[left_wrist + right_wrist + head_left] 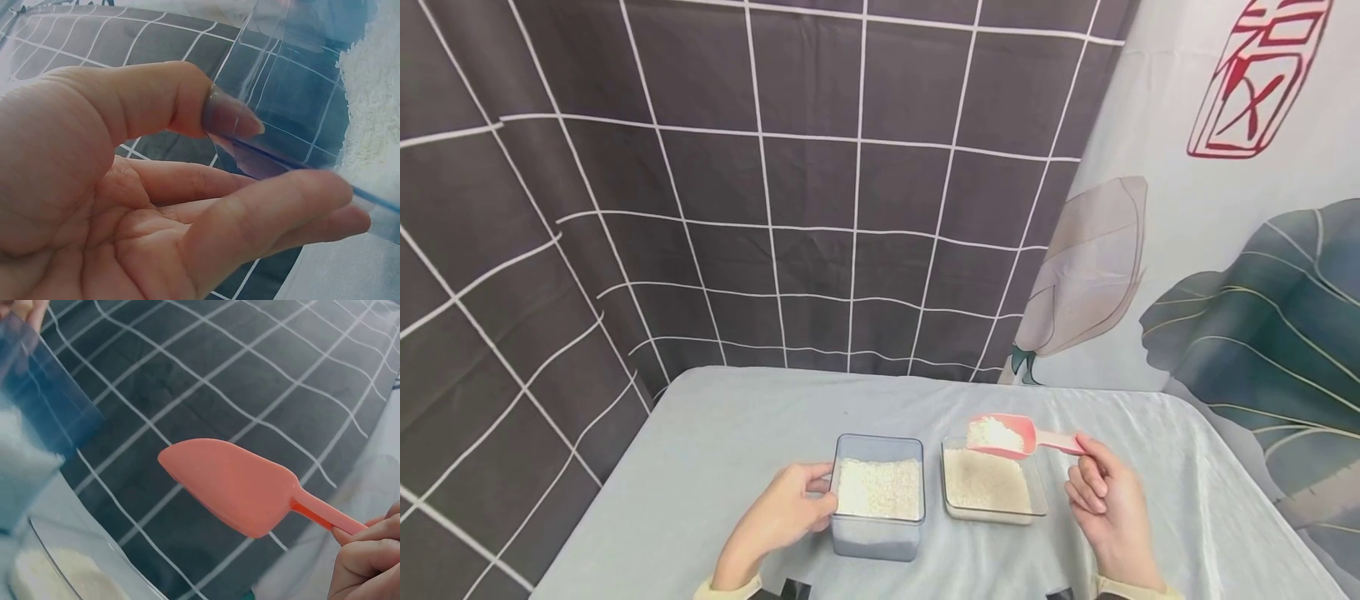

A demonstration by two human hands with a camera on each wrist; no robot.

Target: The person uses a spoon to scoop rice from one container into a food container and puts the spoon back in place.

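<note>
A translucent blue box (877,540) of white rice (878,490) stands on the table, left of centre. My left hand (784,510) pinches its left wall between thumb and fingers; the left wrist view shows the thumb (234,115) at that thin wall. Raised on the right, my right hand (1108,508) grips the handle of a pink scoop (1026,435) loaded with white rice. The scoop hangs above the far side of a shallow clear box (1037,492) that holds pale beige grains (987,482). In the right wrist view the scoop's outside hides its load.
A light blue-grey cloth covers the table (737,442). Behind it hangs a dark curtain (812,183) with a white grid. At the right is a pale curtain (1150,333) with painted leaves and red characters. The two boxes stand side by side with a narrow gap.
</note>
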